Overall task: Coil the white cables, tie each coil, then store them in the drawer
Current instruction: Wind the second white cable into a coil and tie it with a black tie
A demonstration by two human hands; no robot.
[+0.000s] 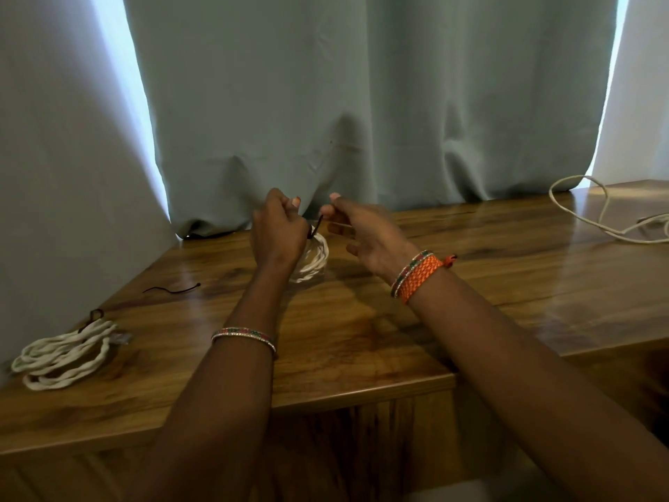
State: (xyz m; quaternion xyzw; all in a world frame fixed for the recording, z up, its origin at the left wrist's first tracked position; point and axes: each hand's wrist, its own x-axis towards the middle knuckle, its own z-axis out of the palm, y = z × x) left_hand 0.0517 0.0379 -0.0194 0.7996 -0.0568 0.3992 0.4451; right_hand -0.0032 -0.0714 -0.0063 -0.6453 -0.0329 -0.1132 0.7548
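**Inspector:** Start at the near edge. What lies closest?

**Assistant:** On the near-left of the wooden table [362,331] lies a finished coil [61,353], white, with a dark tie at its far end. Just beyond it, a spare black tie [172,289] lies loose on the wood, well apart from both hands.

**Inspector:** And the work in hand?

**Assistant:** Mid-table, toward the far edge, the second coil [315,260] stands nearly upright, its lower loops resting on the wood. The left hand [278,230] is curled over the coil's top, gripping it. The right hand [362,233] pinches the free end of the black tie [318,225] between thumb and forefinger; its other fingers hang loosely.

**Inspector:** The governing relation?

**Assistant:** The tie runs up and to the right from the top of the coil, its long axis slanting toward the right fingertips. The right hand holds the tail; the left anchors the bundle. I judge the tying as under way, not complete.

**Inspector:** Obstructions, further items?

**Assistant:** Nothing stands between the hands. At far right a loose white cable [593,211] sprawls uncoiled. A grey-green curtain [362,103] hangs behind. The drawer is not identifiable in view.
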